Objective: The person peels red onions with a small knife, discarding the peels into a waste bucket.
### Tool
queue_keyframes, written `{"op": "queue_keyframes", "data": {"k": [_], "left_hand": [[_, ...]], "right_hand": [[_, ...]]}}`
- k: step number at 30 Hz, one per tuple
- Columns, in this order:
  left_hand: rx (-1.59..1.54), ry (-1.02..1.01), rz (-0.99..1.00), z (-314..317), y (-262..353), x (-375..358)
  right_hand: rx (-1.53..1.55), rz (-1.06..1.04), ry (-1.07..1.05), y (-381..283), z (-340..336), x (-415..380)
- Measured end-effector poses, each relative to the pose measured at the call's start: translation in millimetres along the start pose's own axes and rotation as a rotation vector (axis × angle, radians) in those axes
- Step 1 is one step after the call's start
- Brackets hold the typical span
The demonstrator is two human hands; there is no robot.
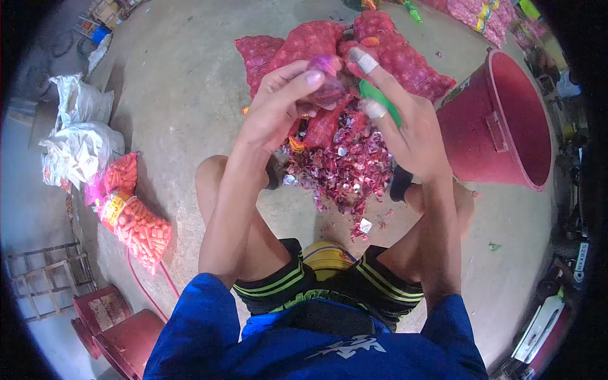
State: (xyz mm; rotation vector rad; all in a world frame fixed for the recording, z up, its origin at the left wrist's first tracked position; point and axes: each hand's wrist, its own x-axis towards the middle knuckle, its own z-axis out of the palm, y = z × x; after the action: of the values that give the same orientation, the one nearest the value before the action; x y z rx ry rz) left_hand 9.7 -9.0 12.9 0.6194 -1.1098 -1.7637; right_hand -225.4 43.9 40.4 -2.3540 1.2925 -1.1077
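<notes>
My left hand [278,104] is closed around a red onion [325,94], thumb on top, in front of my chest. Purple skin near its fingertips is smeared by motion. Close by on the right, my right hand [408,120] has white tape on its fingers and grips a green-handled knife [380,100]; its blade cannot be made out. Below both hands, a heap of purple onion skins [348,168] lies on the floor between my feet. Full red mesh sacks of onions [310,44] lie just beyond.
A large red tub [491,120] stands at the right. To the left are white sacks [82,145] and a bag of carrots [139,228]. Red containers [126,335] sit at lower left. More mesh sacks [484,16] lie at the far right.
</notes>
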Motion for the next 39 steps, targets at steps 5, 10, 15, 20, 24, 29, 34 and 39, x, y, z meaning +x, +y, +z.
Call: {"op": "queue_keyframes", "data": {"k": [5,10,15,20,24,29,34,39], "left_hand": [[0.051,0.012,-0.042,-0.7,-0.4,-0.7],[0.048,0.004,0.025,0.0,-2.1,2.6],[-0.024,-0.028,0.009,5.6,5.6,-1.5],[-0.003,-0.002,-0.056,1.8,3.4,-1.9],[-0.021,0.086,-0.083,2.1,2.1,-1.2],[-0.014,0.069,-0.116,3.9,-0.1,-1.0],[0.043,-0.044,-0.080,4.9,-0.3,-1.4],[-0.074,-0.122,0.027,24.0,-0.2,1.7]], "right_hand": [[0.731,0.338,-0.078,3.9,2.2,-2.2],[0.677,0.293,-0.155,3.8,-8.7,-0.4],[0.406,-0.067,-0.041,16.9,2.1,-0.5],[0.527,0.066,-0.070,14.0,-4.8,-4.6],[0.450,0.272,-0.207,5.9,-23.2,-3.0],[0.353,0.043,-0.110,7.9,-7.4,-1.4],[0.375,0.051,-0.002,12.1,-2.7,0.9],[0.624,0.187,0.027,10.7,-5.0,0.9]]}}
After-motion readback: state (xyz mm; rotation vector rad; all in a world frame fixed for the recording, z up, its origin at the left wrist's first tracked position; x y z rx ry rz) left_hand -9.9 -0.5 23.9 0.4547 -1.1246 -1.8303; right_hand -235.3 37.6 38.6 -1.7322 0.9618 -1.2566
